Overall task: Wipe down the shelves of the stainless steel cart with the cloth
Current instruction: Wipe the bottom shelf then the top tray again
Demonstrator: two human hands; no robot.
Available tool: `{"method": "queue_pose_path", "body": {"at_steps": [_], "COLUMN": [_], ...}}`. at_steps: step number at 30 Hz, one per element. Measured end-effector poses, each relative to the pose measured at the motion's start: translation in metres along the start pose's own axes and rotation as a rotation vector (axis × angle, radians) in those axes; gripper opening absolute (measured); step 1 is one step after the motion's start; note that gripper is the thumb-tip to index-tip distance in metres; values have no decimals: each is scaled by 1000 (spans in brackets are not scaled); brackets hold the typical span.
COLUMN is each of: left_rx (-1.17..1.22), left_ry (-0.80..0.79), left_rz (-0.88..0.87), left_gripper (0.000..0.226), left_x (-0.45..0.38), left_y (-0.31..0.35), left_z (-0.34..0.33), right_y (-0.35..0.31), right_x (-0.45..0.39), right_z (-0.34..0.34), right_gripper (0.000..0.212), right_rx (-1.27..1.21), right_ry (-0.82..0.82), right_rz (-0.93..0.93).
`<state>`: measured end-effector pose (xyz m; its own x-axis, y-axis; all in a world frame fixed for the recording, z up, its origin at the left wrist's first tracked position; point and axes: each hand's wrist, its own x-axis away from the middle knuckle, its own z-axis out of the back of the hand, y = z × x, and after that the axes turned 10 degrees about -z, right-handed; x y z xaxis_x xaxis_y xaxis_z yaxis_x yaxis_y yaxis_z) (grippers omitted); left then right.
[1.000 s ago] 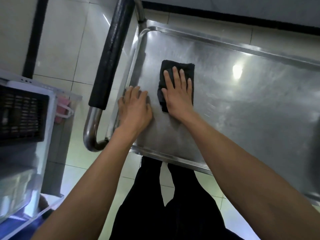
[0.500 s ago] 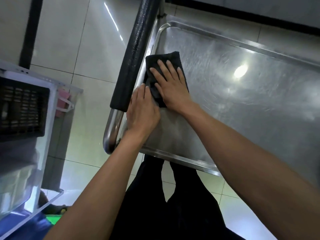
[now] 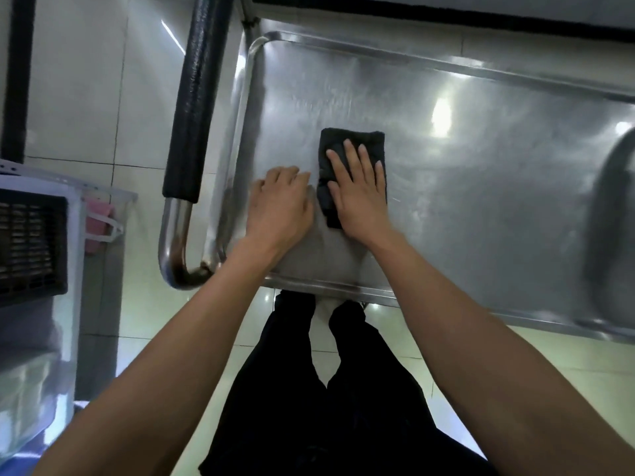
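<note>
The top shelf of the stainless steel cart fills the upper right of the head view. A folded black cloth lies on its near left part. My right hand presses flat on the cloth with straight fingers. My left hand rests flat on the bare steel just left of the cloth, fingers together.
The cart's black padded handle and its steel tube run along the left side. A white crate with a black basket stands at the left. White floor tiles surround the cart. A dark round blur sits at the right edge.
The cloth and my right hand slid from the shelf's left rim back to the right, away from the handle. My left hand stayed beside it on the steel.
</note>
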<state>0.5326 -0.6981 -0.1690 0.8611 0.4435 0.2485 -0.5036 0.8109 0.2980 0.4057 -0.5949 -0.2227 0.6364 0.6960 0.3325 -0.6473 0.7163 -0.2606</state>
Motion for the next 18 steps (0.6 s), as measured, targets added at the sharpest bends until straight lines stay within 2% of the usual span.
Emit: {"method": "queue_pose_path", "body": {"at_steps": [10, 15, 18], "left_rx": [-57, -49, -37], "left_ry": [-127, -145, -132], "left_rz": [-130, -161, -141], "left_gripper": [38, 39, 40], "left_x": [-6, -2, 4], "left_y": [105, 150, 152], "left_z": [-30, -42, -44], "right_y": [137, 155, 160], "right_x": [52, 65, 71], "right_z": [16, 15, 14], "right_gripper": [54, 56, 55], "right_rx": [-30, -19, -27], "right_ry": [104, 82, 82], "right_rz": [-179, -150, -115]}}
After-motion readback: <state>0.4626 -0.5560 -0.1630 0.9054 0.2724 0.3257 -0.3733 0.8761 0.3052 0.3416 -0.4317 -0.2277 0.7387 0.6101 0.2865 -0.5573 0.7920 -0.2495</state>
